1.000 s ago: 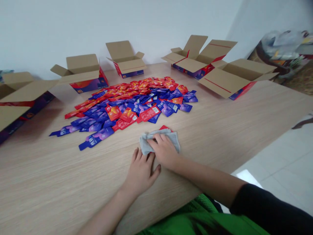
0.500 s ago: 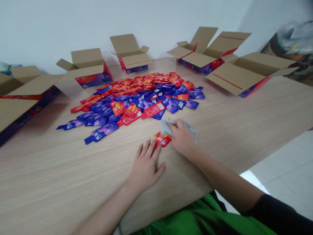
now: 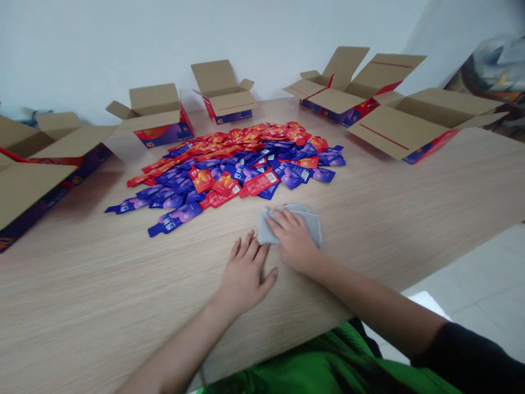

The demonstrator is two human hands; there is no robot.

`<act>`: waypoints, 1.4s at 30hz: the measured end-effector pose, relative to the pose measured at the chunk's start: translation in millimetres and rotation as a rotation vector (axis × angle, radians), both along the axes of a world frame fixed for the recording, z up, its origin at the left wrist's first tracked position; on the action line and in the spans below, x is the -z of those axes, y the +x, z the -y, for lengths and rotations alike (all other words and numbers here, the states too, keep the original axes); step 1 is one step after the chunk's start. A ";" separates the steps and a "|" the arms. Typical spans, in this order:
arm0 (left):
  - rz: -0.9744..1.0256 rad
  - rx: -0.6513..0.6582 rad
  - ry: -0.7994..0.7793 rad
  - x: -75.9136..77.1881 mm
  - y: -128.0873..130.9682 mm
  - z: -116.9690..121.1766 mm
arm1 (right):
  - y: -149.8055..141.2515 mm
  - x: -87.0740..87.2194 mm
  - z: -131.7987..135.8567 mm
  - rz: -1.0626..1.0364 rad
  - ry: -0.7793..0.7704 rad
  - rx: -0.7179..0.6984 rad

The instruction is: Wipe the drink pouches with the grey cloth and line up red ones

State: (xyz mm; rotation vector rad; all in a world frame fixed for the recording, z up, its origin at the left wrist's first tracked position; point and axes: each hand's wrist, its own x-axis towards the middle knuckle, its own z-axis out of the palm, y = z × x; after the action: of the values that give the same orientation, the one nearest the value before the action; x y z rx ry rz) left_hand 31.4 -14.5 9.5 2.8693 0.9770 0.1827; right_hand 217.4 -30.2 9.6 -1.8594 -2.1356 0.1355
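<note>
So the left hand (image 3: pixel 245 276) is palm-down with the fingers loosely spread, not wrapped around anything, fingertips at the edge of a red pouch (image 3: pixel 255 238). That pouch is on the table (image 3: pixel 369 219), nearly all hidden under a grey cloth (image 3: pixel 311 225). The right hand (image 3: pixel 295 241) lies over the cloth, fingers mostly stretched out; can't tell if the thumb is pinching it.

My worry: only those left fingertips seem to anchor the pouch, so a hard push on the cloth could make it skid or spin. Cloth could bunch up too, if the pressure's uneven. And the pile of pouches (image 3: pixel 241 164) is near the cloth at about 11 o'clock, so a long stroke that way might knock a few loose. Boxes (image 3: pixel 381 131) at 2 o'clock look safely apart.
</note>
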 end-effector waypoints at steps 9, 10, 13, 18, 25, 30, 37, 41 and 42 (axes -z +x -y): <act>-0.008 0.012 -0.025 -1.0 -2.3 -0.9 | 5.6 4.9 -3.2 -0.070 -0.089 0.238; -0.012 0.007 -0.030 -1.5 -2.3 -0.8 | 2.9 5.6 -1.8 -0.057 -0.081 0.148; -0.014 -0.004 -0.039 -2.1 -2.1 -0.7 | -3.0 6.8 1.4 -0.061 -0.081 -0.137; 0.010 0.011 -0.026 2.1 -2.9 -1.9 | 10.9 6.2 -3.6 -0.021 -0.069 0.279; 0.021 0.000 -0.019 1.5 -3.1 -2.0 | 5.7 4.1 -3.7 -0.037 -0.070 -0.191; 0.034 0.015 -0.013 4.8 -3.6 -1.3 | 22.5 5.7 -14.5 -0.025 -0.063 0.224; 0.004 0.005 -0.004 3.0 -3.8 -1.7 | 5.3 8.5 2.7 -0.041 -0.046 -0.205; 0.029 0.013 -0.010 5.1 -3.8 -2.1 | 22.8 8.4 -4.1 -0.055 -0.035 0.138; 0.033 0.012 -0.009 6.1 -3.7 -1.7 | 23.8 8.6 -4.3 -0.045 -0.023 0.181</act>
State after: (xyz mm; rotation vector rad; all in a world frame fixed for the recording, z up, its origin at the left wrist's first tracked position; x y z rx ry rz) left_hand 27.7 -12.8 3.4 2.8538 0.9520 0.2235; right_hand 241.2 -25.9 1.0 -2.0314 -1.9330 0.1607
